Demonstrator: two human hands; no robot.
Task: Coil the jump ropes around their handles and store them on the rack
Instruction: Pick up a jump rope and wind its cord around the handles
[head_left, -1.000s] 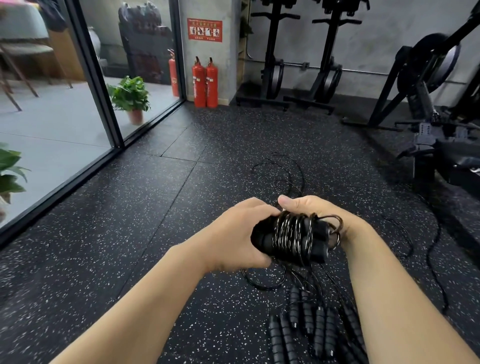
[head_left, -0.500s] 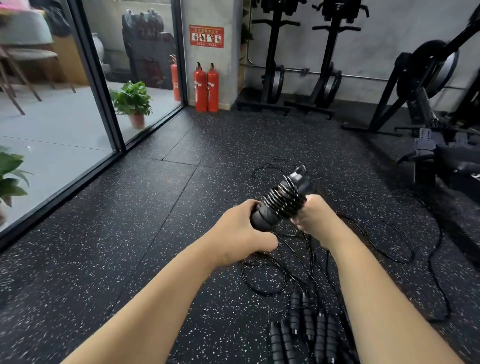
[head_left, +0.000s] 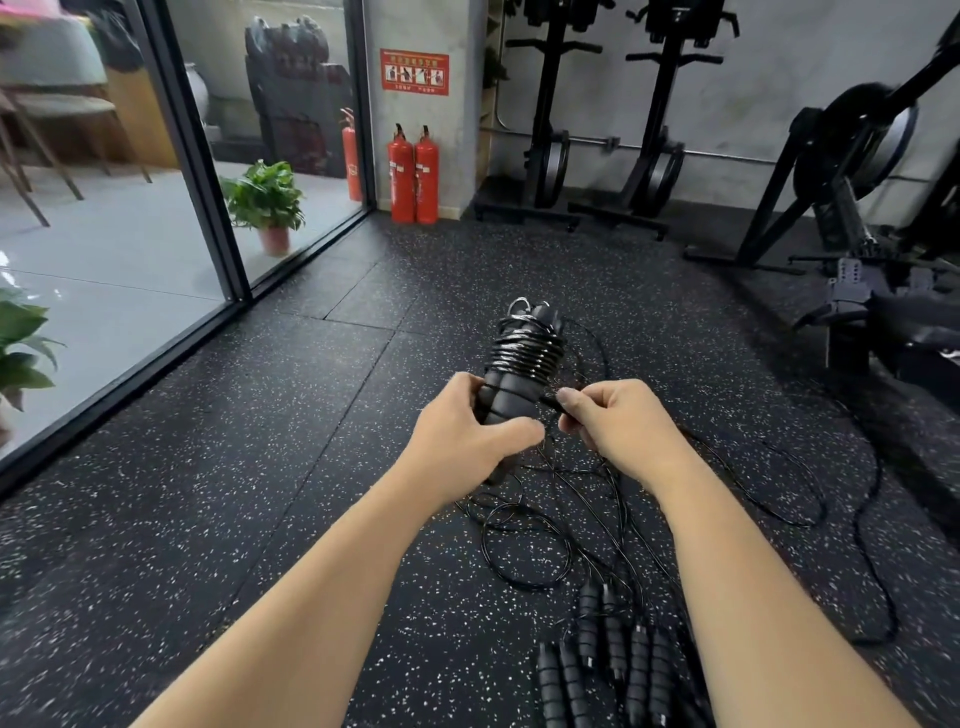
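**Rope Coiling: Handle Bundle Held Over the Floor**

Head view. The left hand (head_left: 470, 436) gripped the lower end of a bundle of black jump-rope handles (head_left: 511, 384), fingers and thumb curled round it. The bundle was held above the floor (head_left: 208, 493) and tilted away from the person, its far end uppermost. A band of coiled rope (head_left: 527, 353) was wound tightly round the upper part of the bundle, with a small loop protruding at the far tip.

The right hand (head_left: 621, 423) sat just beside the bundle, on its right side. Its grip was closed: thumb and fingers pinched a strand of rope (head_left: 550, 401) that ran to the bundle.

Below both hands, loose rope (head_left: 524, 545) lay in loops on the speckled rubber floor. More black handles (head_left: 608, 660) lay side by side on the floor near the person.

Two red fire extinguishers (head_left: 414, 176) stood against a pillar at the far wall. A potted plant (head_left: 267, 205) stood behind the glass partition.
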